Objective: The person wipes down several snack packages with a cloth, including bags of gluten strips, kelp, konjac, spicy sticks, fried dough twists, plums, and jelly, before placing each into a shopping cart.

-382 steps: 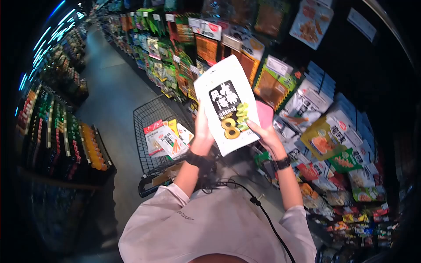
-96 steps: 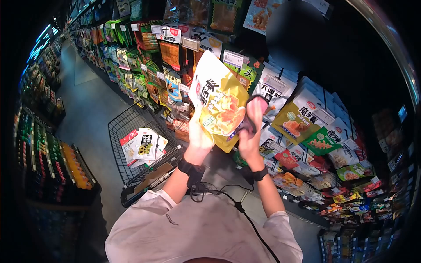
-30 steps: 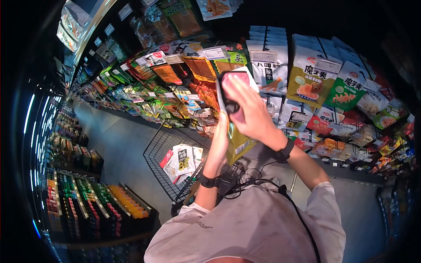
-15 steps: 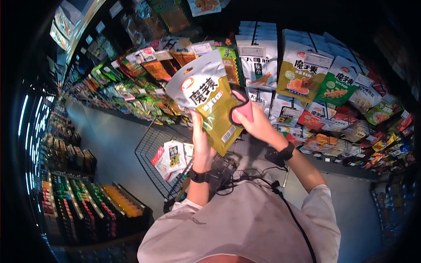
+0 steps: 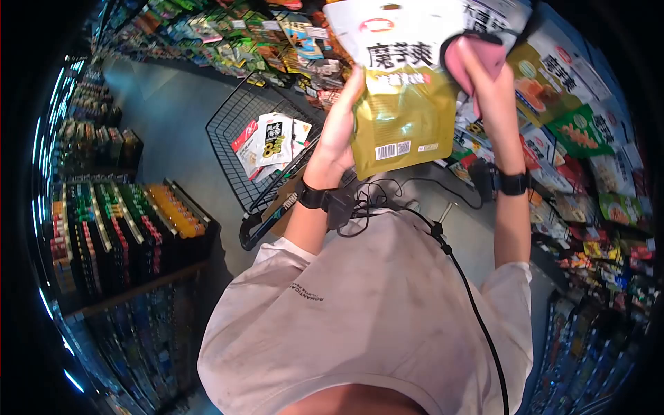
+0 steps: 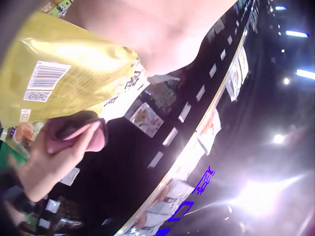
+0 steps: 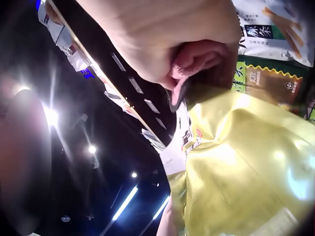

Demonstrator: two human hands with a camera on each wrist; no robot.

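In the head view a gold-and-white snack bag (image 5: 404,128) is held up in front of my chest, its back with the barcode towards me. My left hand (image 5: 337,135) grips the bag's left side. My right hand (image 5: 496,104) holds a pink cloth (image 5: 494,57) with dark edging, bunched at the bag's upper right side. In the right wrist view the fuzzy cloth (image 7: 197,58) is folded in the curled fingers, right beside the bag (image 7: 246,152). The left wrist view has the bag (image 6: 74,69) between both hands, with the cloth (image 6: 96,140) at its edge.
A black wire shopping cart (image 5: 238,124) stands at the left front, with several snack packs (image 5: 275,142) in it. Shelves of hanging snack bags (image 5: 581,135) rise at the right. A bottle display (image 5: 131,221) flanks the aisle floor (image 5: 176,117) at the left.
Earlier a white kelp bag was in my hands; it now lies in the cart. The gold bag has turned back side towards me. The cloth moved across it to its upper right edge.
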